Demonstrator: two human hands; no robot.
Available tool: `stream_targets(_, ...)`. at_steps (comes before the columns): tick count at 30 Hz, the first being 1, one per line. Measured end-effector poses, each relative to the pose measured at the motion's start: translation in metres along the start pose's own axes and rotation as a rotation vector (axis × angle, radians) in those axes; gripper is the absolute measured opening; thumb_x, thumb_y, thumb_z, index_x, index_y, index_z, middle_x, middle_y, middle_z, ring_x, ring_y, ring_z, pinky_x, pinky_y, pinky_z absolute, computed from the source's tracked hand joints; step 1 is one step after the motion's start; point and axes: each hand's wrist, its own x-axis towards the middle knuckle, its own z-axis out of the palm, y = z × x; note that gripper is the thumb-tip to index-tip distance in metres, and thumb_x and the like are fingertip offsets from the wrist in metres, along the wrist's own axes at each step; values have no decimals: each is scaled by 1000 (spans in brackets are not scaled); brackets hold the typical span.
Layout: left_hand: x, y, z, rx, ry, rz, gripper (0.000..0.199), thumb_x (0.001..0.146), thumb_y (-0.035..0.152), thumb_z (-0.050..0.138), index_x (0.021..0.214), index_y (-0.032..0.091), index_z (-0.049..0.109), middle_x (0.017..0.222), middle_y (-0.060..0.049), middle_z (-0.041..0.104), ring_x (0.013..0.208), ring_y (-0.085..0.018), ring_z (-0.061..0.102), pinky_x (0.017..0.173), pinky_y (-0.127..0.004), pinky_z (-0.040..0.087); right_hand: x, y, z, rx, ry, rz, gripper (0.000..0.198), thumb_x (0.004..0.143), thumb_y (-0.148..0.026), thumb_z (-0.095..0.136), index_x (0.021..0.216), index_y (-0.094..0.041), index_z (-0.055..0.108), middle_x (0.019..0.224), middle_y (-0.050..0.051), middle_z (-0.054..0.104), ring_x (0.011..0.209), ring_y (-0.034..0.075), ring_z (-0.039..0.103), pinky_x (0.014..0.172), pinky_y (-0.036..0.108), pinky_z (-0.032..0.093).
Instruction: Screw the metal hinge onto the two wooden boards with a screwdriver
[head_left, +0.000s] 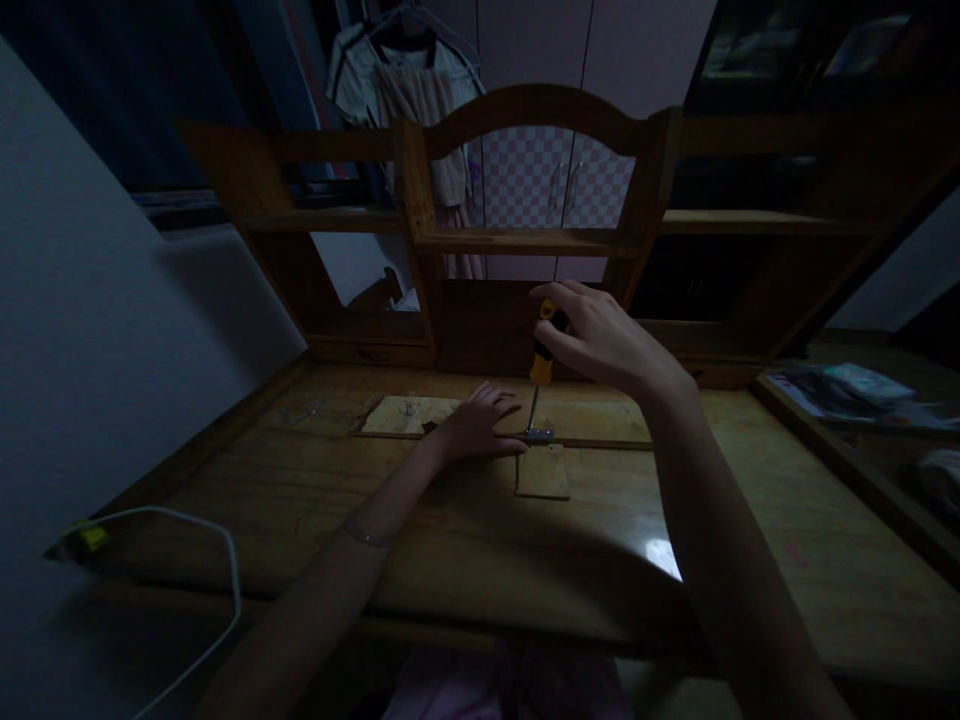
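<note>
Currently: right hand (pixel 600 340), fingers closed on upright screwdriver (pixel 541 365), tip on metal bracket (pixel 538 435) near bench (pixel 300 500) back edge; left hand (pixel 476 425) flat, fingers spread, empty, steadying small wood panel (pixel 542 472).

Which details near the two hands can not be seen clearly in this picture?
- Head view: the screwdriver tip and any screw are too small and dark where it meets the metal bracket.
- The right hand covers the handle top.
- The left hand hides the wood under it.
- Small metal bits at left: too dim to identify.
</note>
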Motion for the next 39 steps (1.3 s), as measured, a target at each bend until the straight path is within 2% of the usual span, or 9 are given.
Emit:
stream_targets(3, -3, -10, -3, 15, -11, -52, 81, 69, 67, 78, 131, 17, 60, 131, -15, 61, 122, -31, 57, 108, -46, 44, 1, -1, -1, 18, -2, -21, 40, 94, -28, 48, 128, -14, 62, 118, 14, 69, 104, 28, 64, 90, 37, 44)
stream_targets(8, -3, -11, -3, 29, -38, -82, 78, 76, 68, 71, 134, 17, 60, 133, -14, 62, 122, -29, 60, 106, -41, 46, 2, 0, 4, -1, 22, -11, 34, 97, -33, 46, 122, -18, 64, 111, 12, 71, 94, 26, 66, 85, 36, 45)
stream_targets(11, -3, -8, -4, 39, -53, -89, 78, 78, 68, 69, 135, 16, 60, 136, -15, 62, 124, -30, 59, 107, -41, 45, 1, -1, 5, -6, 6, 9, 36, 98, -37, 46, 125, -19, 63, 115, 12, 69, 98, 26, 66, 89, 38, 45)
stream_targets(15, -4, -10, -2, 49, -55, -85, 77, 78, 66, 70, 134, 15, 61, 137, -17, 61, 126, -30, 58, 108, -42, 45, 0, -3, 3, 17, -13, 3, 43, 96, -30, 46, 135, -17, 57, 128, 14, 65, 109, 29, 63, 95, 40, 43)
stream_targets(21, -4, -15, 1, 17, -28, -108, 80, 76, 68, 70, 135, 15, 60, 135, -15, 62, 124, -29, 60, 108, -41, 45, 1, -2, 7, -6, 16, 20, 38, 97, -38, 49, 126, -17, 62, 111, 14, 72, 97, 29, 67, 85, 38, 45)
stream_targets(26, -3, -17, 3, 10, -22, -120, 77, 75, 69, 70, 131, 17, 63, 133, -14, 64, 123, -29, 61, 107, -41, 46, 0, -1, 3, 51, -25, 9, 43, 97, -33, 45, 136, -17, 56, 128, 14, 66, 112, 30, 62, 93, 40, 43)
stream_targets(29, -3, -17, 3, 12, -16, -121, 76, 75, 68, 71, 131, 17, 64, 134, -14, 64, 125, -29, 60, 109, -41, 46, 1, -2, 3, 51, -35, -3, 45, 96, -31, 46, 136, -15, 56, 119, 13, 70, 104, 28, 65, 88, 37, 44)
stream_targets(34, -2, -17, 0, 26, -50, -130, 76, 76, 70, 69, 132, 18, 63, 135, -13, 64, 125, -29, 60, 109, -40, 45, 3, -2, 7, -39, 32, 39, 38, 97, -40, 49, 124, -19, 63, 93, 11, 72, 85, 28, 66, 77, 36, 44)
stream_targets(39, 0, -21, 0, 17, -85, -156, 78, 74, 72, 68, 131, 18, 64, 137, -13, 62, 126, -30, 59, 109, -42, 45, 2, 0, 0, 26, 9, 20, 36, 96, -30, 46, 123, -16, 63, 105, 12, 72, 94, 28, 65, 81, 35, 44)
